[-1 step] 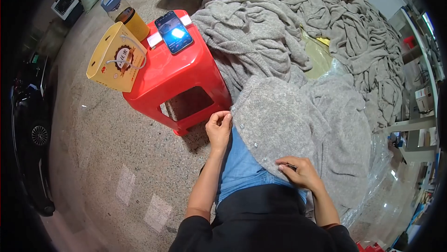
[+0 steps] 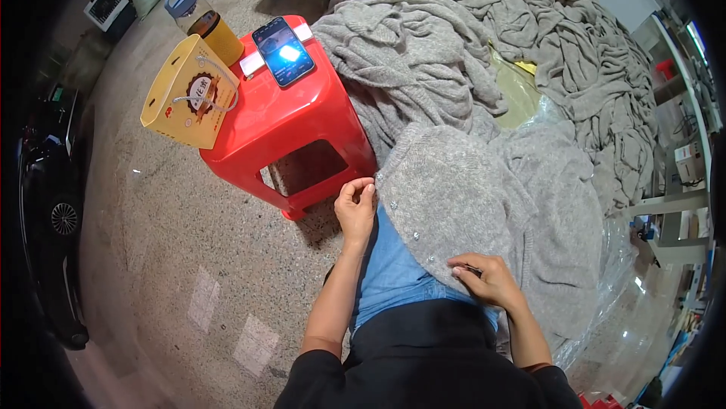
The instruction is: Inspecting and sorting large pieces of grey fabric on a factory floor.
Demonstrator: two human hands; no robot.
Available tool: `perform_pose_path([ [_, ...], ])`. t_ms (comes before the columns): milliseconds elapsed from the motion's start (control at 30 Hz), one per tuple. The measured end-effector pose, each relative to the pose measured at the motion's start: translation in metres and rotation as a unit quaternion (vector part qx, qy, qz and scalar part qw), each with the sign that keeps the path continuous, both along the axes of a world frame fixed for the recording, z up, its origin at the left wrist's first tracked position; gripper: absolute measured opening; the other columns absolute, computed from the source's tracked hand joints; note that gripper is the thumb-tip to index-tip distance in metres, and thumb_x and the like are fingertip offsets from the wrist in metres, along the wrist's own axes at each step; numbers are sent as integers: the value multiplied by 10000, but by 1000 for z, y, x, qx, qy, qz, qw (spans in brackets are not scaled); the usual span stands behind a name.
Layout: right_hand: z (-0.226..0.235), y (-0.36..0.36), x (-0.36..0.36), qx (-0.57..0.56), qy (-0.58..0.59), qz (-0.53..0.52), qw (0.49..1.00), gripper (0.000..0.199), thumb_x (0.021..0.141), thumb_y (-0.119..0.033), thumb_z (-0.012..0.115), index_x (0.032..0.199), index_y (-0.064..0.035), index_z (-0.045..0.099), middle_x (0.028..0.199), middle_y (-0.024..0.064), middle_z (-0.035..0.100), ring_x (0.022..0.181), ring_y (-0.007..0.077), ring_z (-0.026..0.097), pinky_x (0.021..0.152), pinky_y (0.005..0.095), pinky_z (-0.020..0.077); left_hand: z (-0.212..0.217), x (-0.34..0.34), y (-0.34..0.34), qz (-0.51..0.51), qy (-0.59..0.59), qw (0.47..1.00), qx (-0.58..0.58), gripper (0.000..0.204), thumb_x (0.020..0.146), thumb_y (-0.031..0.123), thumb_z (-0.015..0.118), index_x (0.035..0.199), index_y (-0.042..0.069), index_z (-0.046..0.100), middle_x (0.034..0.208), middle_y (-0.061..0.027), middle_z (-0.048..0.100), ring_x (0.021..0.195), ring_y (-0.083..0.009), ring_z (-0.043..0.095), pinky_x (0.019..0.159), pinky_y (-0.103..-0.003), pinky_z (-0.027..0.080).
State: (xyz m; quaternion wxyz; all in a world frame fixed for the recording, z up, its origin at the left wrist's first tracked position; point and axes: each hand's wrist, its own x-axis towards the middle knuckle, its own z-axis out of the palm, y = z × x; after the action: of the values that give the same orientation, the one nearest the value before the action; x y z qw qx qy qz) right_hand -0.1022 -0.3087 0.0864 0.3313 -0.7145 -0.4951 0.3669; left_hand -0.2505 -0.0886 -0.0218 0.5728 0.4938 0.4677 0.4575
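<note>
A light grey knit garment is spread over my lap and blue jeans. Along its left edge sit several small shiny button-like pieces. At the garment's left corner, my left hand is closed, thumb and forefinger pinched on the knit edge. My right hand rests at the lower edge with its fingers curled round a small dark tool. Only part of that tool shows, so its kind is unclear.
A red plastic stool at the left bears a lit phone, a yellow paper bag and a lidded bottle. Grey knits lie heaped ahead and to the right, with clear plastic sheeting beside them. White table legs stand far right.
</note>
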Motion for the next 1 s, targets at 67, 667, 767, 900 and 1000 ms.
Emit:
perform_pose_path([
  [67,1,3,-1,7,9,-15,1000,160,810,-94,625,948,-27,669,857,103,679,726,177,648,646,271,496,-6,-1,9,-22,33,999,-14,161,864,111,612,1007,41,641,838,1,623,687,-40,522,615,-188,422],
  [667,-5,8,0,-33,26,-36,998,153,832,-82,607,957,-15,663,823,89,674,702,126,625,635,248,478,15,1,15,-172,-249,942,-144,413,767,-74,629,1154,19,516,954,-23,593,842,-76,562,759,-204,468],
  [767,-9,7,0,-23,16,-32,999,153,824,-78,613,953,-15,662,841,95,676,711,142,633,641,254,481,16,0,15,-171,-242,946,-132,393,767,-72,629,1138,12,526,970,-31,594,855,-80,561,778,-211,467],
  [900,-10,6,-1,-22,8,-28,999,161,820,-120,611,945,-31,660,867,124,667,755,250,655,657,302,498,17,0,14,-170,-234,948,-133,364,767,-66,633,1112,4,541,962,-31,599,864,-84,564,803,-223,467],
  [1000,-11,7,-2,-28,5,-32,999,160,816,-119,612,945,-37,661,869,121,667,757,254,655,660,306,501,16,0,13,-169,-231,948,-140,369,779,-59,619,1132,8,536,1023,-33,587,824,-78,551,783,-222,460],
])
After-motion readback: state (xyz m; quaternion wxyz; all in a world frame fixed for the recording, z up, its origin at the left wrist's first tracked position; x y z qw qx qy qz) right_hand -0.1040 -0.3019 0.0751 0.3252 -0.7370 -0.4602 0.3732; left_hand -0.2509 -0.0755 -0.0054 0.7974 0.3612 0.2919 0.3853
